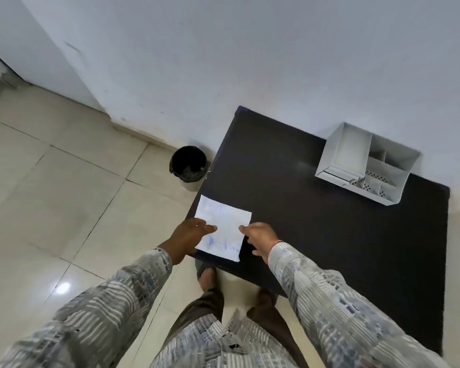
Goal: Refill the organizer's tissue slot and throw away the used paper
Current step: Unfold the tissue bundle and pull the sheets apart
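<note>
Patterned sleeves [329, 296] reach to the paper [222, 227] at the table's [329, 235] near-left corner. Left hand [187, 236] and right hand [260, 239] flank it, fingers loosely apart, gripping nothing. Best pinch both edges together, then carry it to the bin [188, 164] just beside the table.

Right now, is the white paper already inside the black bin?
No, the white paper lies on the dark table, while the black bin stands on the floor.
</note>
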The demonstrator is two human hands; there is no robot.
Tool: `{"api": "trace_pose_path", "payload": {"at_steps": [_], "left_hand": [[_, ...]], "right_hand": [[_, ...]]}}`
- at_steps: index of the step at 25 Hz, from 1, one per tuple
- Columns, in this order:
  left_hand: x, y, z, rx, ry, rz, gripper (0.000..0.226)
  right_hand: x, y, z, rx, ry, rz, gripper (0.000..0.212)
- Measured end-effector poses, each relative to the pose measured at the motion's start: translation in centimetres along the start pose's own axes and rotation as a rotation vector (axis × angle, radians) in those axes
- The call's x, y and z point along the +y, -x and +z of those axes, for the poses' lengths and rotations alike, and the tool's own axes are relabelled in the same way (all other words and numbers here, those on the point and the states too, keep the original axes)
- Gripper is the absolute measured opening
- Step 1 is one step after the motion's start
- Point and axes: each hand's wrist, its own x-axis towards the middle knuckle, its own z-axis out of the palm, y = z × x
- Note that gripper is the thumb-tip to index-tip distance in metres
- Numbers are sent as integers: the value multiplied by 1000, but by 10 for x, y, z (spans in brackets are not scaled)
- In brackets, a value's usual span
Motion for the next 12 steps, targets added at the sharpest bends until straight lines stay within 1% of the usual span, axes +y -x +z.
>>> {"api": "trace_pose_path", "payload": {"at_steps": [2, 4, 5, 6, 7, 8, 9, 11, 12], "left_hand": [[1, -4, 2, -3, -13, -56, 69], [-4, -5, 3, -26, -57, -65, 69], [-2, -7, 4, -42, -101, -59, 68], [2, -8, 3, -46, -113, -53, 68], [8, -5, 2, -60, -66, -60, 67], [16, -1, 0, -88, 25, -90, 69], [24, 5, -2, -130, 153, -150, 76], [46, 19, -4, -278, 409, -233, 91], [58, 28, -1, -352, 518, -219, 91]], "right_hand": [[-2, -11, 2, 67, -20, 16, 11], [-1, -16, 8, 13, -70, 96, 7], [-5, -20, 12, -28, -107, 120, 16], [-8, -22, 14, -42, -113, 101, 24], [-14, -24, 16, -49, -105, 43, 28], [-21, -20, 16, -34, -21, -68, 29], [-27, -14, 13, -3, 115, -212, 27], [-39, 17, 0, 108, 534, -548, 24], [-43, 35, -7, 168, 743, -716, 25]]}}
